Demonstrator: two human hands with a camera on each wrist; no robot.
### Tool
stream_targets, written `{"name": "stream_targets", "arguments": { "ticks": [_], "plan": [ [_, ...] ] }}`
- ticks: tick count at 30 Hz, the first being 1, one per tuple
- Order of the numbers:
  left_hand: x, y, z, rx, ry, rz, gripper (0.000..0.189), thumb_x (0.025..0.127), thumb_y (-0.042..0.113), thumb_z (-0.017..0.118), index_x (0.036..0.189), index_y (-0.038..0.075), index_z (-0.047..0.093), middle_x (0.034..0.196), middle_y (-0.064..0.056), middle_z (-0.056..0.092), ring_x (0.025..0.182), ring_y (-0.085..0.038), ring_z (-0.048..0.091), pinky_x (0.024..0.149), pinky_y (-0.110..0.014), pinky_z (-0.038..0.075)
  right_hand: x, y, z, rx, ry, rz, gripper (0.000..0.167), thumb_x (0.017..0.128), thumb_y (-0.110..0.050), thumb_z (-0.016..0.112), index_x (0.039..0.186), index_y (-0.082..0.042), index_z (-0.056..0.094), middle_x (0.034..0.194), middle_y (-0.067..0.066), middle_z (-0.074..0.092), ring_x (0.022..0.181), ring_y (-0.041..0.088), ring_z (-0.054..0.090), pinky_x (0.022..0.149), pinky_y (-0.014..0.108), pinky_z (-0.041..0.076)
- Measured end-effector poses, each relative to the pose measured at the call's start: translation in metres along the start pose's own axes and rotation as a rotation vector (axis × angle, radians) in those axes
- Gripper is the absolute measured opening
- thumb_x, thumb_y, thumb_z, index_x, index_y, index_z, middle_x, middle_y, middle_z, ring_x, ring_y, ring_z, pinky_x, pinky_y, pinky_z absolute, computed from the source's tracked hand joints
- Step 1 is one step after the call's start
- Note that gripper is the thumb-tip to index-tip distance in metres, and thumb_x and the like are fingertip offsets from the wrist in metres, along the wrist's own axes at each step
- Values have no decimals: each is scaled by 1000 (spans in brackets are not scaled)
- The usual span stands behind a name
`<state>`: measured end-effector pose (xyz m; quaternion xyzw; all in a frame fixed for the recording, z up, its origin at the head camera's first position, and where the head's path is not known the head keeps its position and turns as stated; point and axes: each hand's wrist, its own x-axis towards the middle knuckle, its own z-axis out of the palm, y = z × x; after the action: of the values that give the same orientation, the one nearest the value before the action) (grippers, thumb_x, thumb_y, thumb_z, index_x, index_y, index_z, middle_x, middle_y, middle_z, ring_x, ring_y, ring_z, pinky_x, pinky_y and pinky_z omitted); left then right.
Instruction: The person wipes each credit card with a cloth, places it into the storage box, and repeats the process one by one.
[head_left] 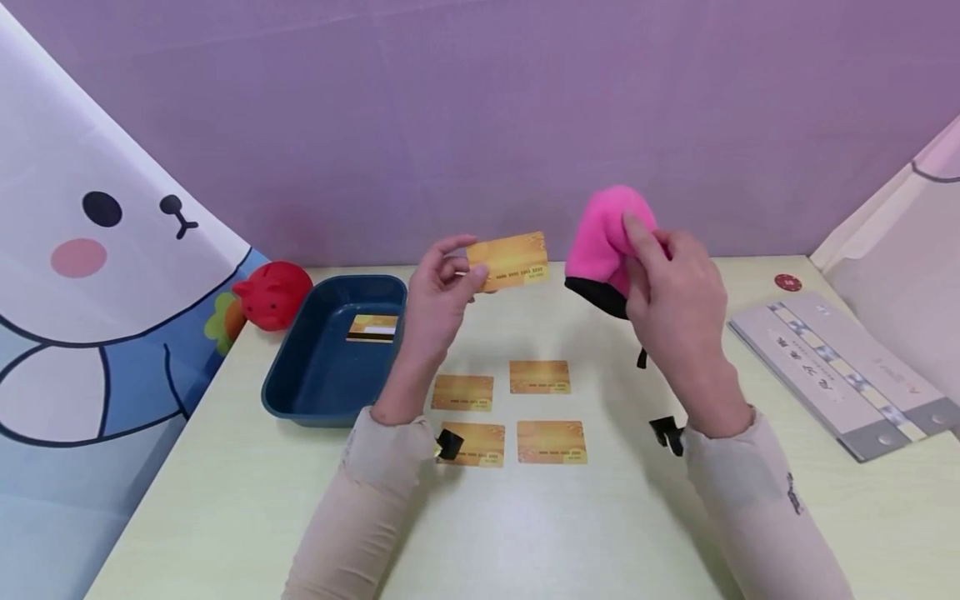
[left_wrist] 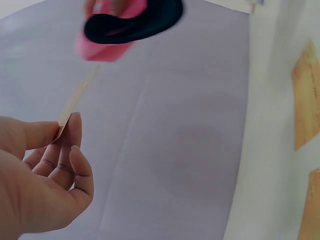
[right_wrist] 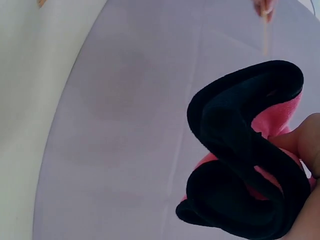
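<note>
My left hand (head_left: 441, 302) pinches a gold bank card (head_left: 513, 260) by its left end, thumb in front, raised above the table. Seen from the left wrist, that card (left_wrist: 77, 97) is nearly edge-on. My right hand (head_left: 678, 312) grips a soft pink cloth (head_left: 609, 223) with a black border, held up to the right of the card. In the right wrist view the cloth (right_wrist: 235, 130) is bunched into folds, its dark inner side showing. A gap separates cloth and card in the head view. Several more gold cards (head_left: 540, 377) lie face up in two rows below the hands.
A dark blue tray (head_left: 273, 387) stands at left with a gold card (head_left: 372, 328) inside, stripe side up. Behind it sits a red piggy bank (head_left: 273, 296). On the right are a grey booklet (head_left: 832, 375) and a red round chip (head_left: 787, 282). A purple backdrop (head_left: 480, 125) closes the rear.
</note>
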<state>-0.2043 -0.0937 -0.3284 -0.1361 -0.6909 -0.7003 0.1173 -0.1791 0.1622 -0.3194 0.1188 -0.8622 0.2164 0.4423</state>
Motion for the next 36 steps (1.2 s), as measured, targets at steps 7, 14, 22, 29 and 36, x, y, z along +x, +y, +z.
{"name": "stream_targets", "arguments": {
  "ticks": [7, 14, 22, 29, 36],
  "plan": [
    [-3, -11, 13, 88, -19, 9, 33, 95, 10, 67, 128, 9, 61, 90, -9, 68, 77, -15, 64, 67, -22, 48, 0, -21, 3, 79, 112, -152, 29, 97, -12, 63, 125, -14, 71, 94, 25, 67, 82, 43, 60, 67, 55, 49],
    [-7, -14, 28, 15, -68, -54, 30, 94, -7, 60, 122, 1, 58, 97, -24, 69, 80, -12, 65, 66, -21, 48, -10, -40, 17, 43, 65, -288, 29, 95, -16, 68, 124, -14, 70, 95, 24, 67, 73, 41, 60, 59, 50, 49],
    [-12, -16, 34, 17, -101, -65, 32, 90, -18, 49, 114, -1, 58, 84, -13, 63, 61, -9, 45, 54, -21, 35, -22, -44, 28, -53, -48, -337, 35, 96, -14, 65, 130, -19, 67, 103, 21, 65, 78, 40, 61, 59, 47, 51],
    [-12, -11, 34, 41, -114, -70, 28, 92, -15, 53, 116, -1, 58, 103, -22, 69, 74, -13, 54, 62, -21, 42, -22, -41, 29, -56, -47, -316, 38, 93, -11, 68, 130, -22, 68, 102, 21, 65, 79, 41, 61, 61, 48, 52],
    [-10, -9, 30, 60, -132, -59, 27, 94, -8, 59, 120, -1, 59, 99, -26, 69, 73, -11, 61, 66, -23, 48, -18, -34, 25, -64, -66, -271, 36, 94, -7, 65, 127, -19, 70, 101, 22, 66, 78, 42, 61, 60, 49, 51]
  ]
}}
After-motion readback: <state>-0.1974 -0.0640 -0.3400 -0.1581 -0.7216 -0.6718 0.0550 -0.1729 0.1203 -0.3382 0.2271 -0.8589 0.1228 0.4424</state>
